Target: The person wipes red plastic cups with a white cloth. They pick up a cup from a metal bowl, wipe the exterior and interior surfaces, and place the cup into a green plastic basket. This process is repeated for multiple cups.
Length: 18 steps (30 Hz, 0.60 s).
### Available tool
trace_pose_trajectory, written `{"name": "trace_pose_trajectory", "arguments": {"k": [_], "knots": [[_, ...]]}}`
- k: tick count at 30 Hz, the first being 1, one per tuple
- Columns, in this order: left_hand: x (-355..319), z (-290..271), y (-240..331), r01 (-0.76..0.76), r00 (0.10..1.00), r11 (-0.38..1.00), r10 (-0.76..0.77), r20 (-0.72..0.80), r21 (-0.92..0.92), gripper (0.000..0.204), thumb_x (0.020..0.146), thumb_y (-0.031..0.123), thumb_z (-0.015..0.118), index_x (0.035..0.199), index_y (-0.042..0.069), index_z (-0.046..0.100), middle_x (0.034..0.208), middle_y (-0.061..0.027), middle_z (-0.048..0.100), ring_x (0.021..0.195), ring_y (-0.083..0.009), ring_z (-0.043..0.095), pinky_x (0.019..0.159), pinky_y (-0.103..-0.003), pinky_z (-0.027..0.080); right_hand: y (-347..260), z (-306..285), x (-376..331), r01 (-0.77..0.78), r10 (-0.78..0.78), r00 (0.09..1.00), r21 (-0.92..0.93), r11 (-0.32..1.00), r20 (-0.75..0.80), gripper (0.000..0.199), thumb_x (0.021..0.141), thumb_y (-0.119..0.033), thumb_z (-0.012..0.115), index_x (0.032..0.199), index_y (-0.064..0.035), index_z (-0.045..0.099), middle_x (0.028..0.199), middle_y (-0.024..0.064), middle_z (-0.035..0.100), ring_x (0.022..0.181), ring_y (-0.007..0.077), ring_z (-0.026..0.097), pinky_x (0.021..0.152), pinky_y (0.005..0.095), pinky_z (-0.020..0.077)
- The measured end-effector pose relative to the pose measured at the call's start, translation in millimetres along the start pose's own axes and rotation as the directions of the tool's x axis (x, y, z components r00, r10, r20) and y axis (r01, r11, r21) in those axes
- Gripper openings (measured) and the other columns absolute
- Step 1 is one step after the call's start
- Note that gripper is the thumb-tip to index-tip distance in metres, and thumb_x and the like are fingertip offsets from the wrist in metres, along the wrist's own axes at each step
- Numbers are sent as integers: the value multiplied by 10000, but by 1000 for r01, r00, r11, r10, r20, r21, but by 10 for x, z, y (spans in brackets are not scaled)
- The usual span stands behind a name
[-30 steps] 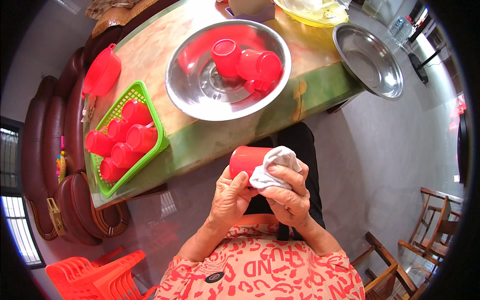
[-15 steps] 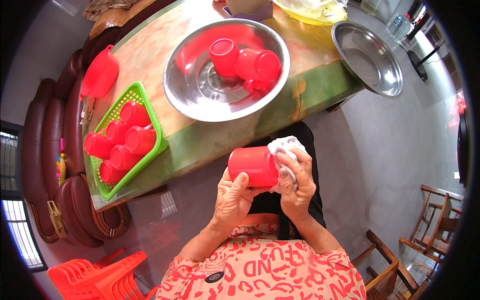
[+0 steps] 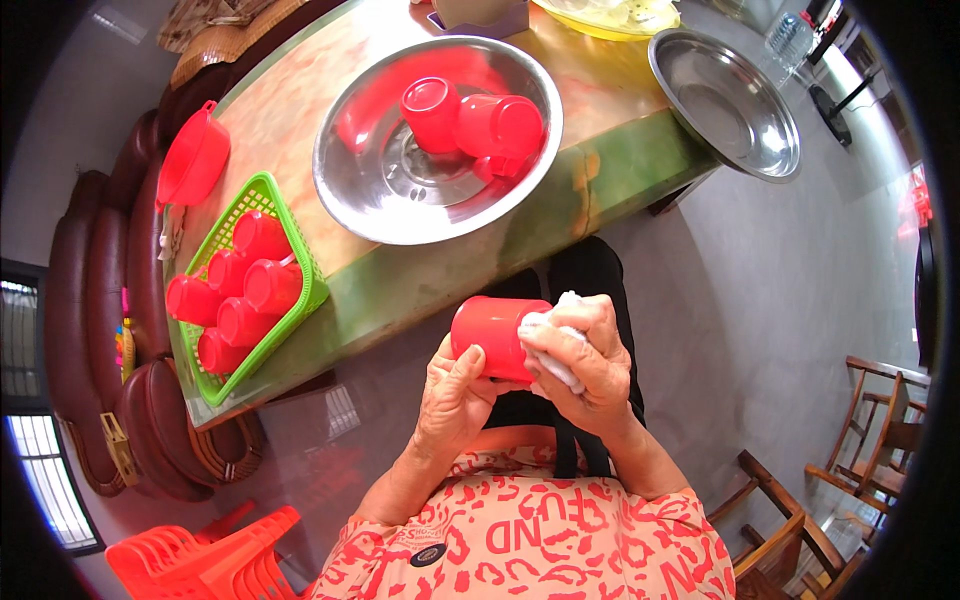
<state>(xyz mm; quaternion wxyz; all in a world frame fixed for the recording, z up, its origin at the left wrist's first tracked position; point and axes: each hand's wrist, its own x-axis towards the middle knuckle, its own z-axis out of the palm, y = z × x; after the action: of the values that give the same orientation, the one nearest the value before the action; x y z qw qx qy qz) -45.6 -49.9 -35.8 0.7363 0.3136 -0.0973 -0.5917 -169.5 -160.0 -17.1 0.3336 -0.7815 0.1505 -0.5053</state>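
Note:
Over my lap I hold a red plastic cup (image 3: pixel 488 335) lying on its side. My left hand (image 3: pixel 455 393) is closed round its left part, the thumb pressed on the side facing me. My right hand (image 3: pixel 592 370) grips a bunched white cloth (image 3: pixel 552 350) against the cup's right end. Ahead on the table, a steel basin (image 3: pixel 365 215) contains two more red cups (image 3: pixel 432 112). To the left, a green plastic basket (image 3: pixel 305 290) is filled with several red cups (image 3: pixel 262 236). How my fingers lie beneath the cup is hidden.
The marble-patterned table (image 3: pixel 440 262) has its near edge just beyond my hands. An empty steel basin (image 3: pixel 725 105) overhangs its right edge. A red plastic bowl (image 3: pixel 195 155) is at far left, a yellow basin (image 3: pixel 615 25) at the back. Wooden chairs (image 3: pixel 775 520) and red stools (image 3: pixel 205 560) flank me.
My right hand has shifted the cloth left along the cup, and its fingers now curl over it. The left hand keeps its hold. The whole view has shifted slightly.

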Motion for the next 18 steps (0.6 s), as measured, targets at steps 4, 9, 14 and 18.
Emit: {"name": "trace_pose_trajectory", "arguments": {"k": [4,9,14,18], "knots": [[2,-38,-12,11,1000,998,-13,29,62,468,956,216,547,1355,31,388,1315,-180,511,1177,-298,551,900,-493,537,14,50,-46,-154,153,986,-19,988,-68,261,754,21,712,1002,-38,658,937,88,598,862,213,573,746,300,479],[9,-30,-76,-35,999,993,38,-23,114,470,958,224,543,1365,57,380,1330,-167,501,1186,-301,545,889,-505,540,83,35,-120,-265,267,959,29,964,-96,282,778,4,702,1050,-29,638,995,118,585,886,243,591,761,311,494],[21,-28,-111,-28,998,998,31,-54,57,444,961,219,538,1352,62,396,1317,-156,516,1173,-300,556,881,-512,540,70,-46,-200,-344,344,939,47,938,13,331,789,-2,679,1112,-3,607,1060,156,553,902,258,580,762,310,493],[56,30,-78,-66,994,998,67,-89,9,405,963,192,540,1325,50,425,1274,-153,556,1126,-291,592,874,-505,543,-39,-83,-252,-310,309,948,6,951,75,464,761,4,675,1209,21,557,1099,182,508,901,283,569,761,326,499]]}}
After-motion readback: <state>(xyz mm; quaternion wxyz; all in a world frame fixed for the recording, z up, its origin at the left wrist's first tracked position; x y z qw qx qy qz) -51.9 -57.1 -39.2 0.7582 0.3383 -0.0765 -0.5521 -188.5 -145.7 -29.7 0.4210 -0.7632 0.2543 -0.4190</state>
